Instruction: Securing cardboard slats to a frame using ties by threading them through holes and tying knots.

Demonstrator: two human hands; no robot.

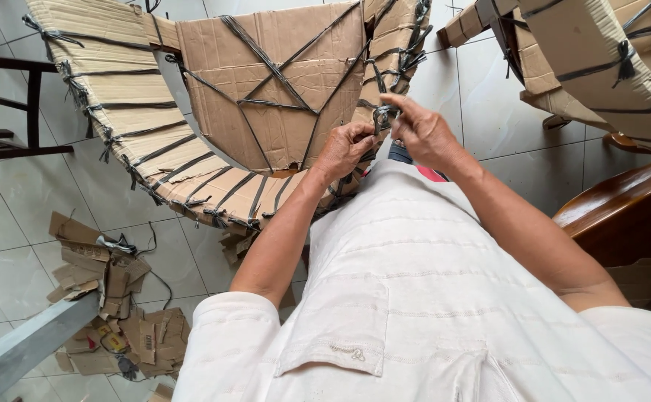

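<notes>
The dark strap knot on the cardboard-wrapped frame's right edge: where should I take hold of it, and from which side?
Grip the loose loop of the dark strap knot, which stands proud of the cardboard-wrapped frame. Come from the near, open side, where the left hand and right hand already pinch it; elsewhere the straps appear to lie taut and flat against the cardboard, probably giving little to pinch.

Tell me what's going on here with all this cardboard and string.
A person in a white shirt stands over a curved piece wrapped in cardboard and bound with dark cord. Both hands meet at its edge: the left hand and the right hand pinch a tangle of dark cord between them. Torn cardboard scraps lie on the tiled floor. Another wrapped piece stands at the right.
</notes>
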